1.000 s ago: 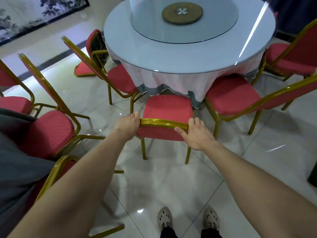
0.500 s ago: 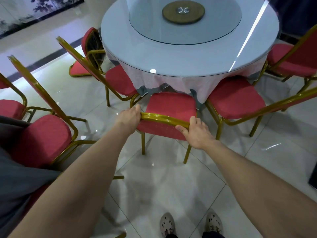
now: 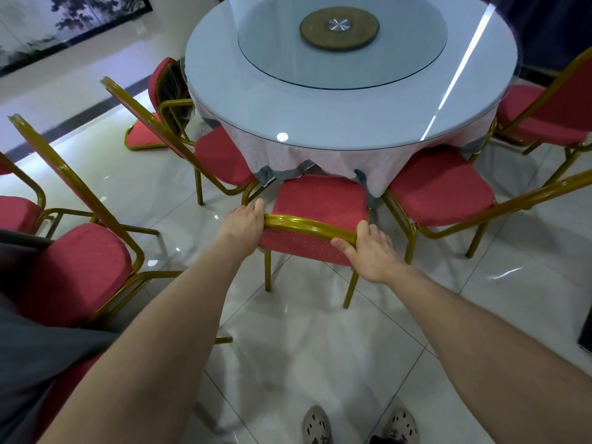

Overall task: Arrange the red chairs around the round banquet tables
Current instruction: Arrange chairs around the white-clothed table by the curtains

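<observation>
Left hand (image 3: 245, 223), right hand (image 3: 371, 251) seemingly grip chair (image 3: 320, 200) backrest.

I see glossy pale floor tiles (image 3: 320, 347) catching light streaks, a cream wall (image 3: 80, 75) upper left, a dark-framed tree painting (image 3: 64, 24) on it.

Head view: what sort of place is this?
Probably a restaurant banquet room: a round table with a tablecloth and a glass lazy Susan, red chairs with gold frames set around it, and a large framed ink painting.
</observation>
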